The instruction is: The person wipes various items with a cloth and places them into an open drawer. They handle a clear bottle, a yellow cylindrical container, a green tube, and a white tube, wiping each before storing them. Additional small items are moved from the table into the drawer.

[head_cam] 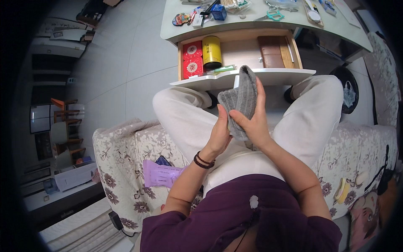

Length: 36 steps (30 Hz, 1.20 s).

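Note:
A folded grey ribbed cloth [240, 104] is held up over my lap, in front of the open drawer. My left hand [219, 134] grips its lower left side, thumb pointing up. On the other side my right hand [256, 121] clasps it, with the thumb across the front and the fingers behind. A small white edge [236, 82] shows beside the cloth's upper part; whether it belongs to something inside the fold is hidden. Just beyond, the drawer [239, 52] contains red tea boxes [192, 58], a yellow canister [212, 50] and a brown leather-like case [270, 52].
Above the drawer, the desk top [189, 33] bears turquoise-handled scissors [274, 15], a blue box [218, 12] and cotton swabs [232, 4]. A purple soft pack [162, 174] lies on the floral-covered sofa [116, 157] at left. A black bin [352, 105] stands right of my knee.

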Motion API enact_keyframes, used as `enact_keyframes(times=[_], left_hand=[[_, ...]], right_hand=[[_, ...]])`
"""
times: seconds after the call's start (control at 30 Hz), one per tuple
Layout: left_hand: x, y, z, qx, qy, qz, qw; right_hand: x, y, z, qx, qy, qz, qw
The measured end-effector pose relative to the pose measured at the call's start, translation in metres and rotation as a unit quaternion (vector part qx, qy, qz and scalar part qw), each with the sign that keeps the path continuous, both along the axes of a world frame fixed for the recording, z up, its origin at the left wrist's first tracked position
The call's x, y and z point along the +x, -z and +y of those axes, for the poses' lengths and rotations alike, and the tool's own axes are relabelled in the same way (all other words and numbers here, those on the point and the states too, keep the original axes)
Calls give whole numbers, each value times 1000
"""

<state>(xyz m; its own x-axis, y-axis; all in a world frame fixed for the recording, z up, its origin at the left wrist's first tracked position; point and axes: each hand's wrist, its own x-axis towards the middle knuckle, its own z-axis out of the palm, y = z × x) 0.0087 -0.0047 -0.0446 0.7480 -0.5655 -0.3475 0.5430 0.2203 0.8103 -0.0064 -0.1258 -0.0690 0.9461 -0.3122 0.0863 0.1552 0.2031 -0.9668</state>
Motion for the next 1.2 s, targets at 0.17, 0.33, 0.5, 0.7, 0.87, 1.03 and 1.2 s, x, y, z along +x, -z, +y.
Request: enact_keyframes(times=[0.17,0.33,0.5,0.7,0.87,1.03,1.2], left_hand=[[-4,12,1,54,32,-136,989],[1,0,-8,20,49,-152,987],[2,7,-3,-70,39,43,996],[5,10,-2,-123,15,48,991],[11,17,4,-135,-14,53,989],[10,26,5,-167,-22,80,982],[7,31,5,-152,-70,66,984]], right_hand=[[4,-5,-3,-12,14,11,1000],[21,-8,-5,36,66,-17,997],[38,8,-26,0,79,69,994],[31,10,-48,285,39,29,957],[18,11,-55,274,4,29,961],[15,14,-53,265,2,48,963],[14,22,-49,262,-9,54,963]])
